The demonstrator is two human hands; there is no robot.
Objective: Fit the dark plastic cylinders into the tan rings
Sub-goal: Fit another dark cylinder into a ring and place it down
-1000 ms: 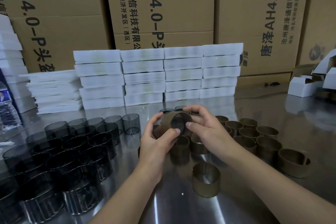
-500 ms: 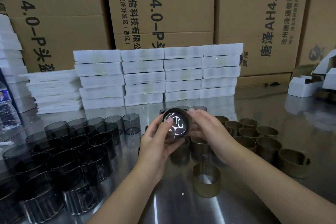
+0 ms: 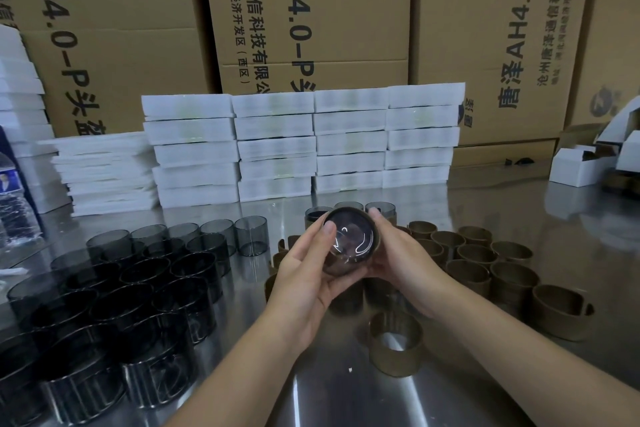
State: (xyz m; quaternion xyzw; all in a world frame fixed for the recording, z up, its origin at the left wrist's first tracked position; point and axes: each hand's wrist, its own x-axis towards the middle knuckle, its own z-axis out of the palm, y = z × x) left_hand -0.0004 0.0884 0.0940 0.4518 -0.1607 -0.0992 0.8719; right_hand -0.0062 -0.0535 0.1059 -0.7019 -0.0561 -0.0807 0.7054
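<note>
Dark cylinder [image 3: 351, 243] turned end-on toward camera since second ago; left hand [image 3: 304, 281] and right hand [image 3: 398, 263] grip clamped round it.

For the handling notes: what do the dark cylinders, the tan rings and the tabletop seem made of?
Dark cylinders: glossy, smoky see-through plastic; what lies behind shows through their walls, and the rims glint.
Tan rings: matte, perhaps card or dull plastic; no shine.
Tabletop: likely brushed steel; it gives blurred, streaky reflections.
</note>
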